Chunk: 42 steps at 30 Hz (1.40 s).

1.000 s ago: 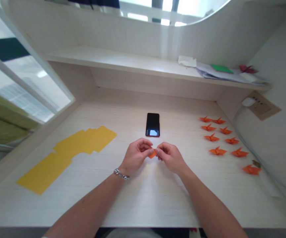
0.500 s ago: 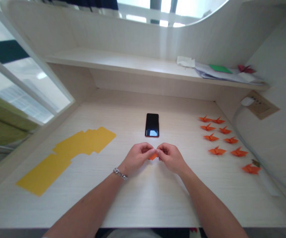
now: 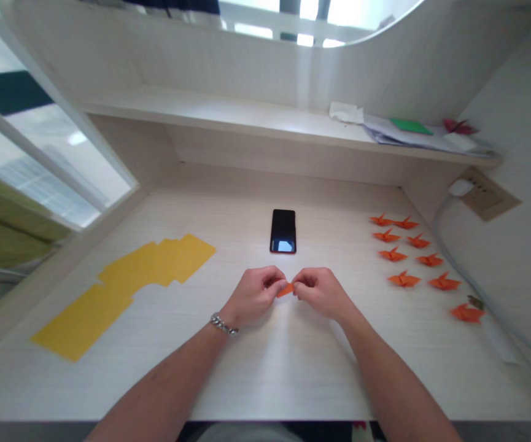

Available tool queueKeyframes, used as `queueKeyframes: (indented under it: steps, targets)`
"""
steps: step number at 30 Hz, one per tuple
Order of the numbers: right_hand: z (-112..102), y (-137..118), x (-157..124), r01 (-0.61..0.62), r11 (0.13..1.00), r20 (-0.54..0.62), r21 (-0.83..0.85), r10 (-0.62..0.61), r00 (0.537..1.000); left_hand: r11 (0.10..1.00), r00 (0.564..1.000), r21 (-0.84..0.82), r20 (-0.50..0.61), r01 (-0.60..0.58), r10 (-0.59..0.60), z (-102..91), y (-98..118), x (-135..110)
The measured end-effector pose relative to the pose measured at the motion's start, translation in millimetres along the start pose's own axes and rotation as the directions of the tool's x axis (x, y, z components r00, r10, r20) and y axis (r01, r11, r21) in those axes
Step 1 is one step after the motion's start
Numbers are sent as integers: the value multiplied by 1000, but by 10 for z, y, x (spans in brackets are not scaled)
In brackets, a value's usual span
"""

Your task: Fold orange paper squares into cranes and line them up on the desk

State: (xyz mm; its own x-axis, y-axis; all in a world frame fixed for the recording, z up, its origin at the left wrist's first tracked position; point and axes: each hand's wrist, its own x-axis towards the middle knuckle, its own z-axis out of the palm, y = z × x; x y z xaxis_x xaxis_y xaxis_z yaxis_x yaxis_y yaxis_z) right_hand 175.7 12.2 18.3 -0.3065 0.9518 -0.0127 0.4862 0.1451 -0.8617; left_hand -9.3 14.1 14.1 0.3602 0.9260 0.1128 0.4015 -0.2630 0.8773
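Observation:
A small folded orange paper piece (image 3: 286, 290) sits between my two hands just above the desk. My left hand (image 3: 255, 293), with a metal bracelet at the wrist, pinches its left end with curled fingers. My right hand (image 3: 320, 293) pinches its right end the same way. Most of the paper is hidden by my fingertips. A black phone (image 3: 283, 231) lies flat on the desk just beyond my hands, its screen dark except for a bright reflection at the near end.
Yellow paper sheets (image 3: 122, 288) lie overlapping on the desk at the left. Several folded orange paper figures (image 3: 415, 261) stand in two rows at the right. A shelf (image 3: 247, 116) above carries papers (image 3: 407, 132). A wall socket (image 3: 486, 195) with a white cable sits at the right.
Both hands have sunk slightly toward the desk and closed tighter on the orange paper; nothing else has moved.

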Motion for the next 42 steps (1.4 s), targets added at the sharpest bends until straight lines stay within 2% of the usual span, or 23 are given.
queueKeyframes:
  steps: [3, 7, 9, 11, 15, 18, 20, 25, 28, 30, 32, 35, 36, 38, 42]
  targets:
    - [-89, 98, 20, -48, 996, 19, 73, 46, 999, 999, 998, -49, -55, 23, -26, -72, -59, 26]
    - [-195, 190, 63, -97, 959, -101, 266, 128, 987, 990, 978, -127, -190, 64, -88, -144, -116, 68]
    - [-177, 178, 77, -78, 935, -109, 345, 122, 986, 988, 982, -140, -163, 68, -91, -120, -111, 74]
    - [-112, 137, 77, -63, 931, -64, 359, 92, 994, 984, 988, -168, -125, 63, -85, -69, -89, 66]
    - [26, 60, 44, -26, 972, -31, 234, 34, 999, 974, 995, -217, -67, 60, -76, 5, -38, 35]
    - [46, 52, 18, 31, 994, -25, 107, -28, 999, 985, 998, -160, 2, 58, -59, 10, -15, 18]
    - [18, 65, 13, 54, 995, 9, 78, -55, 998, 992, 998, -114, 49, 52, -46, -3, -7, 15]
    - [-117, 107, 29, -23, 951, 77, 307, -1, 997, 984, 989, -162, 138, 72, -50, -53, -8, 26]
    - [-192, 125, 33, -45, 923, 95, 382, 9, 995, 969, 982, -224, 177, 100, -61, -103, -23, 31]
    - [-244, 146, 37, -49, 910, 90, 412, 13, 996, 962, 979, -249, 190, 115, -68, -151, -38, 34]
    - [-303, 175, 44, -45, 888, 35, 458, 32, 999, 954, 980, -274, 183, 124, -75, -199, -55, 39]
    - [-369, 212, 55, -36, 855, -47, 517, 70, 996, 930, 992, -351, 90, 110, -83, -215, -64, 43]
    - [-374, 218, 57, -45, 856, -33, 514, 72, 997, 920, 995, -381, 66, 93, -74, -199, -59, 41]
    - [-353, 218, 59, -64, 867, 14, 495, 66, 998, 900, 995, -429, 86, 79, -47, -143, -40, 31]
    - [-240, 203, 67, -65, 879, 49, 472, 48, 998, 923, 995, -381, 93, 62, -28, -17, -14, 10]
